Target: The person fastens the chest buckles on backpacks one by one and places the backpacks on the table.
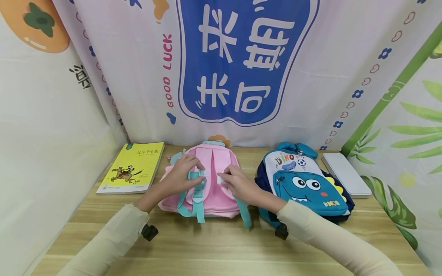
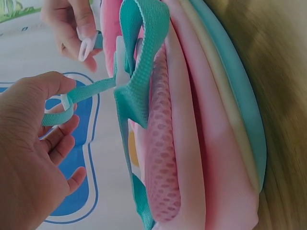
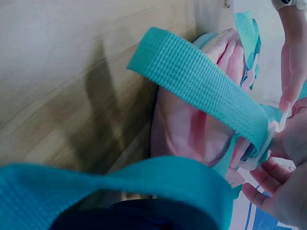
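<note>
A pink backpack (image 1: 224,155) lies on the table with its shoulder straps facing up. Over its left strap, my left hand (image 1: 181,174) pinches a short teal strap (image 2: 93,88) by the white buckle piece (image 2: 66,103) at its end, between thumb and forefinger. My right hand (image 1: 239,186) faces it across the bag and pinches another white buckle piece (image 2: 86,49) on teal webbing. The two pieces stand apart, with a small gap between the hands. Loose teal webbing (image 3: 192,72) hangs from the bag's lower edge.
Left of the bag is a yellow book (image 1: 138,161). A blue dinosaur backpack (image 1: 312,191) sits close on the right, with a white flat box (image 1: 345,174) beyond it. A printed curtain (image 1: 148,96) rises behind the wooden table (image 1: 214,249).
</note>
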`<state>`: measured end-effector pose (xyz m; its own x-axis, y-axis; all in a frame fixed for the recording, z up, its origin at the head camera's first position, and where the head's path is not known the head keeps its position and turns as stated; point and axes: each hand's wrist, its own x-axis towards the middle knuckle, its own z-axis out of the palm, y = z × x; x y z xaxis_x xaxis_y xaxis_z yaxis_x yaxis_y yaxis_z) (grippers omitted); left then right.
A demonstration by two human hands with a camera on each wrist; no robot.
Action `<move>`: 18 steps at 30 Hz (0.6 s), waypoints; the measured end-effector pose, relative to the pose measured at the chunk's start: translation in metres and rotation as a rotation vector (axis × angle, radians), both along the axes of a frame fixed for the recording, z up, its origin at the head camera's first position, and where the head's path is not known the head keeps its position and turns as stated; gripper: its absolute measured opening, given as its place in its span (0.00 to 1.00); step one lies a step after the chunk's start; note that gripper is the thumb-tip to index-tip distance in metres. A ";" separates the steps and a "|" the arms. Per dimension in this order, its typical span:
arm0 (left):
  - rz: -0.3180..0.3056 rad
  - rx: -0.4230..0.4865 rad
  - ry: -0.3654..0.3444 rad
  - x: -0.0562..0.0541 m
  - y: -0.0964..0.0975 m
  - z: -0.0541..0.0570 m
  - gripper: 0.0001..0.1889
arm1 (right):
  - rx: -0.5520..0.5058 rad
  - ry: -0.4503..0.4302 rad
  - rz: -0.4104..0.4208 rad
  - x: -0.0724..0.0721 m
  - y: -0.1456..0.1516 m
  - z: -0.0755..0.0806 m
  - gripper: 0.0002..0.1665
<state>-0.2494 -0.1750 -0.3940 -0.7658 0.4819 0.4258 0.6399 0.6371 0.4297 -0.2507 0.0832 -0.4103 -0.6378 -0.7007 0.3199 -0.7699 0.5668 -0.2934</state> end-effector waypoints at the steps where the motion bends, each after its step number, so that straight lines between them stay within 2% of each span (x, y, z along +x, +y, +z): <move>1: -0.001 0.000 -0.006 0.000 0.001 0.000 0.11 | -0.001 0.001 -0.014 0.000 0.001 0.000 0.21; 7: -0.002 -0.004 -0.014 -0.001 0.004 0.000 0.11 | -0.040 0.039 -0.083 0.001 0.003 0.000 0.17; 14: -0.006 -0.003 0.024 0.000 0.008 0.002 0.11 | -0.083 0.194 -0.091 0.000 0.004 -0.004 0.15; 18: -0.016 0.006 0.039 0.001 0.010 0.003 0.11 | -0.108 0.275 -0.072 -0.002 0.004 -0.005 0.09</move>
